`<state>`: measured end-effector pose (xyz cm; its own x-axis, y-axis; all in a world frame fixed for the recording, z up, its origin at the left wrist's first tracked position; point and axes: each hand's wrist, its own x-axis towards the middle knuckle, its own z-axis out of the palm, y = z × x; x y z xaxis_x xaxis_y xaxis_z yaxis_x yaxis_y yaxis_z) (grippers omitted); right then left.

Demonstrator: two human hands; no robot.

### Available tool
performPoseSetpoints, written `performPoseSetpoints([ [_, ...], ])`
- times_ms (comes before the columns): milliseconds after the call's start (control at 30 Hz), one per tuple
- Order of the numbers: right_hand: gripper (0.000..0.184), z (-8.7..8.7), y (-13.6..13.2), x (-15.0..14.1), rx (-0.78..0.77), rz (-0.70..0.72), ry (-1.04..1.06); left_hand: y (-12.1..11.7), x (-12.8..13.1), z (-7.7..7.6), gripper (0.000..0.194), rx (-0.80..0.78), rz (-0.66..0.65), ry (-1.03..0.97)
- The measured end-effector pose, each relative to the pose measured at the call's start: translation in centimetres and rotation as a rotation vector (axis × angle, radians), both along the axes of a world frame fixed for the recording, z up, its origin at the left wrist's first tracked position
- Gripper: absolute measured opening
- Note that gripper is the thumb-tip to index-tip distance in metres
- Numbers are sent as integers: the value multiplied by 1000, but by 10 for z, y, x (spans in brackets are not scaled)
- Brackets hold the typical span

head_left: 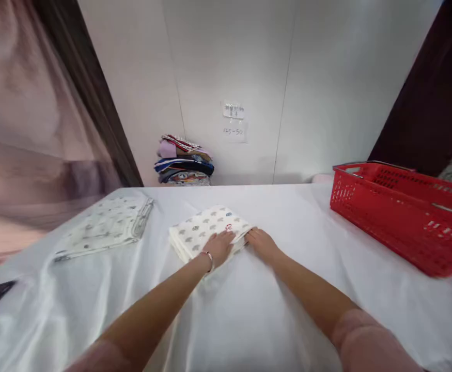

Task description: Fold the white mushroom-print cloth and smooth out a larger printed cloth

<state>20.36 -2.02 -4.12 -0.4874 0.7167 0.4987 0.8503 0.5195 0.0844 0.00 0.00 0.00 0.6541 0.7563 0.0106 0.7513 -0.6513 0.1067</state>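
A folded white cloth (206, 222) with small grey, blue and red prints lies in layers at the middle of the table. My left hand (220, 247), with a bracelet at the wrist, rests flat on its near part, fingers stretched out over the top layer. At the cloth's right corner, my right hand (262, 244) has its fingertips closed on the edge of the layers.
White sheeting covers the table (287, 217). Another folded printed cloth (109, 225) lies at the left, and a red plastic basket (384, 217) stands at the right. Beyond the far edge, a stack of folded fabrics (185, 163) sits against the wall. Curtains (28, 129) hang at the left.
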Motion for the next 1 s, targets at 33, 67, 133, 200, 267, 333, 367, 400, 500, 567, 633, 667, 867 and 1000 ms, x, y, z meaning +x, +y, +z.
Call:
performPoseSetpoints([
  [33, 19, 1, -1, 0, -1, -1, 4, -2, 0, -1, 46, 18, 0, -2],
  [67, 17, 2, -1, -1, -2, -1, 6, -4, -1, -1, 46, 31, -1, -3],
  [133, 15, 4, -2, -1, -2, 4, 6, -7, -1, -2, 46, 45, -3, -4],
  [200, 16, 6, -3, 0, 2, 16, -2, -8, -1, -1, 46, 39, -8, -3],
  [267, 17, 6, -2, 2, 1, 29, -12, -7, -1, -1, 46, 27, -8, -4],
  [333, 17, 6, 2, 5, -9, 45, -26, -7, -1, -1, 46, 26, -12, -12],
  [367, 16, 6, 4, 8, -16, 59, -33, -6, -1, -1, 46, 28, -14, -18],
  [400, 16, 6, 7, 10, -22, 82, -40, -6, -1, -2, 46, 29, -15, -22],
  [500, 19, 8, 15, 17, -20, 187, -49, -7, -1, -3, 46, 23, -8, -21],
  [567, 22, 8, 18, 19, -7, 238, -43, -6, -2, -2, 46, 10, -1, -18],
  [633, 23, 8, 18, 19, -3, 236, -31, -4, -1, 1, 47, -19, 1, -13],
  [667, 23, 7, 18, 19, -7, 219, -25, -2, 0, 4, 47, -42, -2, -7],
  [867, 19, 4, 12, 12, -22, 106, -5, 12, 13, 10, 53, -45, -37, -30],
  [1000, 19, 2, 10, 13, 19, 100, -23, 19, 18, -1, 51, -75, -27, -24],
])
